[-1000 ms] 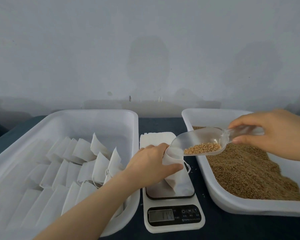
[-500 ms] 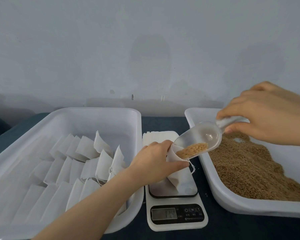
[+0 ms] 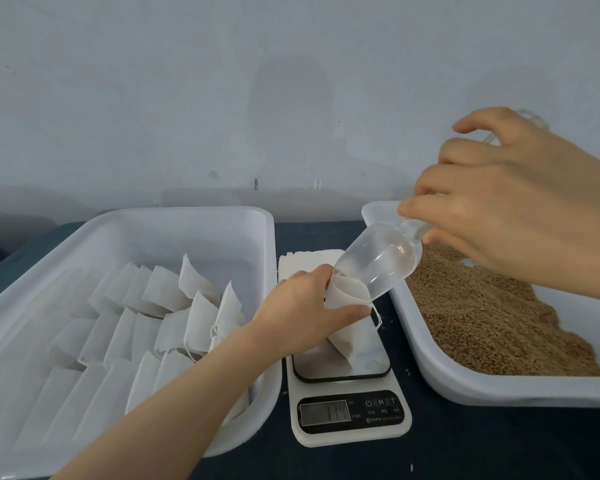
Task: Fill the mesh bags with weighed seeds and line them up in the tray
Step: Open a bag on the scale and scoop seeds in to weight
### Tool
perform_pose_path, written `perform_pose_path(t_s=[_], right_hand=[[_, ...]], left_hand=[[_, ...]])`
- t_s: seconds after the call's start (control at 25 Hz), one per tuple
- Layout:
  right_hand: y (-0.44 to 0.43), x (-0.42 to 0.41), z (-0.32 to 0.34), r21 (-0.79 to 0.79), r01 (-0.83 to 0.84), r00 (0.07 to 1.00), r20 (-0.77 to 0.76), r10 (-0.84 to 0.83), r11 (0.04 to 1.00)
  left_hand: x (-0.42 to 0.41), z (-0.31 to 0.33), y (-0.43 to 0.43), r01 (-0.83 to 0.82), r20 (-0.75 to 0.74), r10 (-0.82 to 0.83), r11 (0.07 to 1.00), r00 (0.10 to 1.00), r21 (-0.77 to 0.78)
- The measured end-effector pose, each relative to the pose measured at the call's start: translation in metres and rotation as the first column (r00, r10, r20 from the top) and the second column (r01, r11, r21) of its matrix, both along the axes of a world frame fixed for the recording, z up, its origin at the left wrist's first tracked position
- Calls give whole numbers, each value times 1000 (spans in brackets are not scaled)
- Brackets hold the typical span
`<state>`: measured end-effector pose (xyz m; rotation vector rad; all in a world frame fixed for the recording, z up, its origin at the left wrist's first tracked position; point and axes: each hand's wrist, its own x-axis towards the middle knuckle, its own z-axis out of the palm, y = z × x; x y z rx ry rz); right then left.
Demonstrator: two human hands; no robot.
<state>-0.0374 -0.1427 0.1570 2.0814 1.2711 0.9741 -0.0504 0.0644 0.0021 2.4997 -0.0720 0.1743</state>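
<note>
My left hand (image 3: 302,306) grips the open mouth of a white mesh bag (image 3: 352,327) that stands on the platform of a small white scale (image 3: 350,414). My right hand (image 3: 506,202) holds the handle of a clear plastic scoop (image 3: 378,261), tipped steeply with its lip in the bag's mouth. The scoop's bowl looks empty. The scale's display reads about 114. Brown seeds (image 3: 492,317) fill the white tray (image 3: 499,389) on the right. Several filled mesh bags (image 3: 174,306) stand in rows in the white tray (image 3: 187,223) on the left.
A stack of flat white empty bags (image 3: 305,261) lies behind the scale, between the two trays. Everything sits on a dark blue surface (image 3: 465,445) against a pale wall. A few stray seeds lie beside the scale.
My right hand rose and tipped the scoop from level to steep. The seeds slid out of the scoop into the bag. My left hand kept hold of the bag's mouth.
</note>
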Motion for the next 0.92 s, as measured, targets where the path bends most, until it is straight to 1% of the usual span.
perform_pose_path(t_s=[0.08,0.12,0.16,0.2,0.24,0.28,0.32,0.36,0.4,0.44,0.52,0.68,0.8,0.92], right_hand=[[-10,5,-1,81,30,1000,-6,-29,996],[-16,11,-3,164,67,997,-45,-60,984],[-23,17,-7,267,128,988,-118,-100,955],[-31,25,-15,373,221,964,-226,-143,901],[-37,34,-25,462,335,920,-348,-180,821],[-42,43,-38,507,461,853,-478,-207,728],[-47,52,-55,501,576,768,-601,-219,645],[-49,60,-72,463,659,684,-697,-215,592],[-51,68,-89,423,714,615,-760,-210,558],[-51,74,-104,393,759,561,-800,-215,518],[-52,88,-126,345,824,485,-840,-245,450],[-54,104,-152,211,885,378,-847,-374,416],[-58,106,-160,153,890,341,-850,-402,431],[-59,104,-160,42,906,250,-856,-452,422]], left_hand=[[0,0,0,3,1,-3,1000,1000,5],[-1,0,0,7,3,-7,1000,1000,5],[-1,1,0,10,4,-10,1000,1000,1],[-2,1,1,11,4,-11,1000,1000,-5],[-2,2,1,11,5,-11,1000,1000,-10],[-2,2,1,12,4,-12,1000,1000,-10],[-3,2,0,14,4,-14,1000,1000,-6],[-3,2,0,15,6,-15,1000,1000,-1],[-4,2,0,13,8,-13,1000,1000,4],[-4,3,0,11,10,-11,1000,1000,9],[-3,3,0,11,7,-11,1000,1000,14],[-3,2,0,18,-3,-18,1000,1000,17],[-2,2,0,19,-9,-19,1000,1000,23],[-2,3,-2,20,-9,-20,999,1000,26]])
